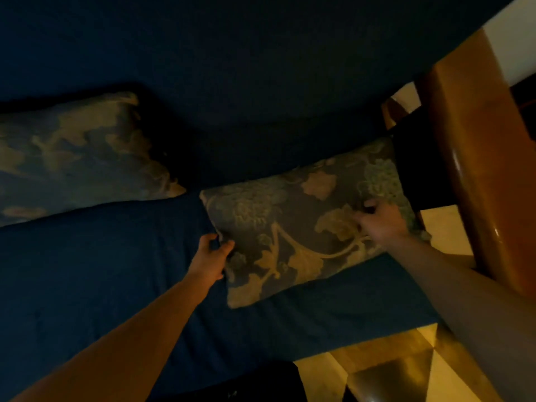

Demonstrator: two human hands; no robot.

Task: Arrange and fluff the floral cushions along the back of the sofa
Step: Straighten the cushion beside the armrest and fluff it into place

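Observation:
A floral cushion point(293, 227) with pale gold flowers on grey lies tilted on the dark blue sofa seat point(116, 271), its far edge against the sofa back point(232, 82). My left hand point(210, 253) pinches its left edge near the lower corner. My right hand point(380, 223) grips the fabric at its right side, close to the wooden armrest. A second floral cushion point(78, 158) leans against the sofa back at the left, apart from both hands.
A polished wooden armrest point(478, 169) rises at the right, next to the held cushion. Tiled floor point(391, 369) shows at the bottom right, in front of the seat edge. A dark object point(255, 384) lies at the bottom centre. The light is dim.

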